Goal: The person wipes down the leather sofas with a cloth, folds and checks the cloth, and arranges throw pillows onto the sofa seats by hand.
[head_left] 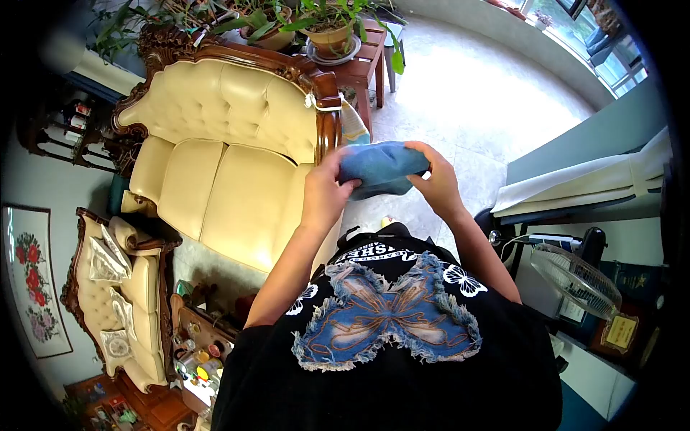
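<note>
A blue cloth item [383, 168], folded or bunched into a rounded shape, is held up between my two hands above the pale floor. My left hand [329, 188] grips its left end, with the thumb at the near side. On the right end, my right hand [435, 178] pinches it between the thumb and the fingers. Both hands are in front of my black shirt [388, 388], which carries a denim butterfly patch. What kind of cloth item it is, I cannot tell.
A cream sofa [194, 194] with carved wood stands at the left, a second sofa [136, 287] lower left. Potted plants [330, 39] sit on a wooden stand [363, 65] ahead. At the right are a fan [575, 280] and a curtain [596, 187].
</note>
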Available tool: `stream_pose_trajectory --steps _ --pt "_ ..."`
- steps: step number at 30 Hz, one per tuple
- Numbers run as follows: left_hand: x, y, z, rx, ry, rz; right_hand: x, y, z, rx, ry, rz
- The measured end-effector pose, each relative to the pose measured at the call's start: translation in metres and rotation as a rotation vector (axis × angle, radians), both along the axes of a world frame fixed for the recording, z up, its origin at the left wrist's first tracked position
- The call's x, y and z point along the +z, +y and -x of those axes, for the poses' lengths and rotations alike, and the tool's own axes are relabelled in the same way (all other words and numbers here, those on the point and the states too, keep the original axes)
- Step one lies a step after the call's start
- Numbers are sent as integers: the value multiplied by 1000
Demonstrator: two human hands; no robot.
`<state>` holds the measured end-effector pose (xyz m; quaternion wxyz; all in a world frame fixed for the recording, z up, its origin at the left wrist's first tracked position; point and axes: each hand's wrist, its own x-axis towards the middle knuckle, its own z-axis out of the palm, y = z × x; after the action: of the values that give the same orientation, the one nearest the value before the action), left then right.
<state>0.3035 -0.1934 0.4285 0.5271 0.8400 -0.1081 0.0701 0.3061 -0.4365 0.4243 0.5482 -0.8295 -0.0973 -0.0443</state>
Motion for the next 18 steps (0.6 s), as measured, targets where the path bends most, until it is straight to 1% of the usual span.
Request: stream_pose_trajectory --steps 1,3,4,5,7,8,10,11,13,14,15,17,18 --pt "3 0 3 4 0 -1 -4 -1 -1 -50 -94 160" --pt "12 -4 12 118 -24 -340 -6 -4 -4 -36 -88 177" --pt "17 -5 12 134 -104 -376 -6 -5 -6 -25 -79 195" --pt "23 -7 13 134 -106 -375 -3 -7 -7 -25 -81 196" --pt "35 -9 14 155 -236 -428 3 -8 -10 -33 -78 188" --pt "35 -11 11 157 -235 -427 3 -8 -12 -31 -77 188" --pt "36 -16 5 131 -359 -288 4 -8 -16 -62 -125 74" --pt "36 -19 4 124 -401 -242 6 -4 -16 -57 -126 74" --pt "43 -27 6 152 -106 75 11 7 -13 -101 -143 -93" --pt "50 -25 7 179 -89 -45 7 7 -13 -22 -44 -91" --pt "54 -26 7 187 -87 -42 4 12 -11 29 -66 -125" --pt "59 -26 6 303 64 -206 4 17 -10 205 -194 6" --pt "64 -27 4 312 67 -203 6 19 -8 283 -180 59"
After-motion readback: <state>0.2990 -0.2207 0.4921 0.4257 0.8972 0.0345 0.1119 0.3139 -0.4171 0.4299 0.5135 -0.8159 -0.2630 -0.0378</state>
